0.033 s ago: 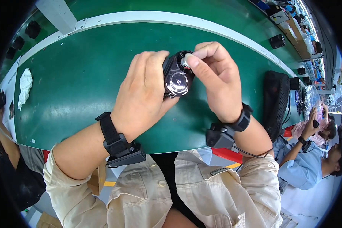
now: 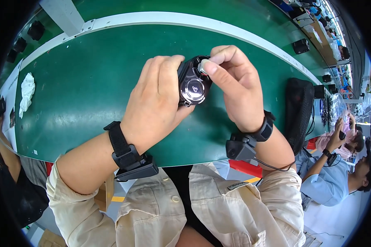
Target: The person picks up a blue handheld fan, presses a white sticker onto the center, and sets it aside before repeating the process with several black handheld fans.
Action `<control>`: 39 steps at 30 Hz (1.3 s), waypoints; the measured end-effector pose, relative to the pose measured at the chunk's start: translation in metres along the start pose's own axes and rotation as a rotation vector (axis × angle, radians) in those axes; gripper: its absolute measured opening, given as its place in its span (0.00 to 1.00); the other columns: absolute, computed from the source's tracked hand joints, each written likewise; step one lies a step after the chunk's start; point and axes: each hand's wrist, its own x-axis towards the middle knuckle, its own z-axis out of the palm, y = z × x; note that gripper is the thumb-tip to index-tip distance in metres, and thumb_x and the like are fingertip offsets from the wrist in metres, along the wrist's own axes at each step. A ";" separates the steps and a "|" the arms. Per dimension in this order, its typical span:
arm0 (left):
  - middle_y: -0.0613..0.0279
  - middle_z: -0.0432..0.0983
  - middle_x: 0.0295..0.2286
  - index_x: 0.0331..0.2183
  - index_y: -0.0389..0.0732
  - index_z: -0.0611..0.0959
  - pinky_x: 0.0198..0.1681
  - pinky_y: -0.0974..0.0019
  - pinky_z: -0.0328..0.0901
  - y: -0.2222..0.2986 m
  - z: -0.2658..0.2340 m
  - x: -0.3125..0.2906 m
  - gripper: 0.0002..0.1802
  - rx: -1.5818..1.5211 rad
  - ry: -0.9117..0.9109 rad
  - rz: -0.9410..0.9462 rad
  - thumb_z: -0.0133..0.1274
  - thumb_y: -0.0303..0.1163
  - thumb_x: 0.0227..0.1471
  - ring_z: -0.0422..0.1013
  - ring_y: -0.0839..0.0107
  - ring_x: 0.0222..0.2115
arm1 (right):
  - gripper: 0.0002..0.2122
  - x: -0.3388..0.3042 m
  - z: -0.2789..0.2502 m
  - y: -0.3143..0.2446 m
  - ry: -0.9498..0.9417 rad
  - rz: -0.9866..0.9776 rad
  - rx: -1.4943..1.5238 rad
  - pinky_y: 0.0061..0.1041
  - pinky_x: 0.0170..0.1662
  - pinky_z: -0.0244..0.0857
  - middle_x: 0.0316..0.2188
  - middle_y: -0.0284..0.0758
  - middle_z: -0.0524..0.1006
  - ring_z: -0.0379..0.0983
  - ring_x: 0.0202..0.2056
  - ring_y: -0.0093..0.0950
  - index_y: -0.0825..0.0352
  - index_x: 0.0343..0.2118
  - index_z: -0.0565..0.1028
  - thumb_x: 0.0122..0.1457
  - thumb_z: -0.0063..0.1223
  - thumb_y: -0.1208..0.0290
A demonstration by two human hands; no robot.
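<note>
My left hand [image 2: 152,96] is closed around the left side of a black device [image 2: 190,91] with a shiny round face, held up above the green table. At the upper end of that device is an opening, where my right hand [image 2: 244,94] pinches a small silvery piece [image 2: 202,66] between thumb and forefinger. The thumb hides most of this piece, so its kind cannot be made out. A small clasp-like part shows at the device's lower edge. Both wrists wear black straps with small box-shaped units.
The green table [image 2: 82,103] has a white rail [image 2: 160,17] along its far side. Crumpled white tissue [image 2: 27,94] lies at the left, and a black mesh case [image 2: 299,111] stands at the right beside a cable. Other people sit at both sides.
My right hand and wrist have shifted very slightly to the right, and the device has moved a little with them. The grip of both hands is the same.
</note>
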 end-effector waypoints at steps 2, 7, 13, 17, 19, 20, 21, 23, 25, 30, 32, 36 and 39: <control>0.46 0.67 0.41 0.49 0.34 0.65 0.43 0.56 0.65 0.001 -0.001 0.000 0.40 -0.040 -0.032 -0.013 0.68 0.27 0.33 0.67 0.49 0.41 | 0.04 0.004 -0.007 0.000 -0.091 0.048 0.015 0.19 0.42 0.59 0.36 0.31 0.69 0.65 0.37 0.18 0.66 0.33 0.70 0.58 0.54 0.77; 0.46 0.67 0.41 0.49 0.34 0.64 0.43 0.55 0.65 0.000 -0.001 0.000 0.41 -0.049 -0.043 -0.011 0.68 0.27 0.34 0.67 0.49 0.41 | 0.06 0.006 -0.003 0.002 -0.104 0.044 0.026 0.23 0.49 0.60 0.42 0.35 0.71 0.67 0.44 0.22 0.68 0.38 0.70 0.59 0.51 0.74; 0.46 0.67 0.40 0.49 0.35 0.64 0.43 0.55 0.65 -0.001 0.003 -0.002 0.41 -0.020 0.005 0.025 0.68 0.28 0.34 0.67 0.49 0.40 | 0.11 0.006 0.005 0.009 -0.176 0.118 0.134 0.27 0.55 0.59 0.49 0.39 0.70 0.66 0.50 0.27 0.68 0.46 0.68 0.62 0.46 0.71; 0.46 0.67 0.39 0.48 0.35 0.65 0.42 0.56 0.65 -0.001 0.002 0.001 0.40 -0.008 0.024 0.058 0.68 0.28 0.33 0.67 0.49 0.39 | 0.14 0.010 0.000 0.009 -0.251 0.320 0.359 0.29 0.56 0.59 0.50 0.39 0.70 0.66 0.51 0.27 0.68 0.49 0.67 0.63 0.45 0.69; 0.46 0.67 0.39 0.48 0.35 0.65 0.41 0.56 0.65 -0.001 0.002 0.002 0.39 -0.006 0.027 0.074 0.68 0.28 0.33 0.68 0.49 0.39 | 0.14 0.011 -0.004 0.012 -0.297 0.420 0.578 0.29 0.55 0.60 0.49 0.39 0.70 0.67 0.50 0.27 0.69 0.49 0.68 0.63 0.45 0.69; 0.47 0.67 0.39 0.46 0.35 0.66 0.41 0.56 0.66 -0.001 0.001 0.002 0.39 0.001 0.014 0.059 0.67 0.27 0.31 0.68 0.50 0.39 | 0.14 0.011 -0.005 0.013 -0.295 0.419 0.577 0.29 0.55 0.60 0.49 0.39 0.70 0.67 0.50 0.27 0.69 0.49 0.68 0.63 0.45 0.69; 0.49 0.67 0.39 0.45 0.34 0.66 0.40 0.56 0.66 -0.001 0.000 0.002 0.38 0.009 0.002 0.043 0.67 0.25 0.29 0.68 0.51 0.39 | 0.15 0.010 -0.004 0.012 -0.301 0.415 0.569 0.29 0.54 0.61 0.48 0.38 0.71 0.67 0.49 0.27 0.69 0.49 0.68 0.63 0.45 0.68; 0.50 0.67 0.40 0.44 0.34 0.67 0.40 0.57 0.67 -0.002 -0.001 0.002 0.38 0.016 -0.013 0.026 0.67 0.23 0.28 0.67 0.51 0.39 | 0.15 0.011 -0.001 0.012 -0.314 0.412 0.555 0.28 0.54 0.61 0.47 0.37 0.72 0.68 0.48 0.27 0.69 0.50 0.68 0.63 0.46 0.67; 0.50 0.68 0.37 0.43 0.35 0.67 0.39 0.57 0.66 -0.004 -0.001 0.002 0.36 -0.004 -0.011 0.042 0.68 0.28 0.30 0.68 0.52 0.36 | 0.15 0.011 -0.002 0.010 -0.329 0.385 0.491 0.28 0.54 0.61 0.47 0.38 0.72 0.68 0.49 0.27 0.70 0.50 0.69 0.63 0.46 0.68; 0.51 0.68 0.34 0.42 0.36 0.67 0.37 0.58 0.65 -0.008 0.002 0.002 0.36 -0.041 -0.012 0.064 0.69 0.30 0.31 0.68 0.53 0.34 | 0.17 0.019 -0.014 0.006 -0.443 0.328 0.314 0.28 0.56 0.60 0.51 0.41 0.71 0.67 0.52 0.29 0.71 0.51 0.70 0.62 0.47 0.68; 0.51 0.68 0.35 0.42 0.36 0.67 0.37 0.59 0.65 -0.010 0.001 0.004 0.36 -0.046 -0.032 0.083 0.70 0.30 0.31 0.69 0.54 0.34 | 0.17 0.022 -0.020 0.004 -0.473 0.321 0.299 0.29 0.56 0.59 0.52 0.42 0.71 0.67 0.53 0.29 0.71 0.52 0.70 0.62 0.47 0.69; 0.52 0.68 0.35 0.42 0.37 0.67 0.38 0.61 0.65 -0.010 0.002 0.006 0.36 -0.066 -0.073 0.130 0.70 0.31 0.32 0.69 0.57 0.34 | 0.18 0.020 -0.024 0.000 -0.491 0.375 0.263 0.29 0.57 0.59 0.54 0.44 0.70 0.67 0.54 0.31 0.72 0.53 0.70 0.62 0.46 0.69; 0.52 0.68 0.35 0.42 0.37 0.66 0.39 0.62 0.66 -0.013 0.001 0.007 0.36 -0.077 -0.087 0.169 0.71 0.31 0.32 0.70 0.59 0.35 | 0.18 0.019 -0.020 0.006 -0.385 0.442 0.522 0.28 0.56 0.61 0.53 0.42 0.71 0.69 0.51 0.30 0.72 0.54 0.69 0.63 0.46 0.69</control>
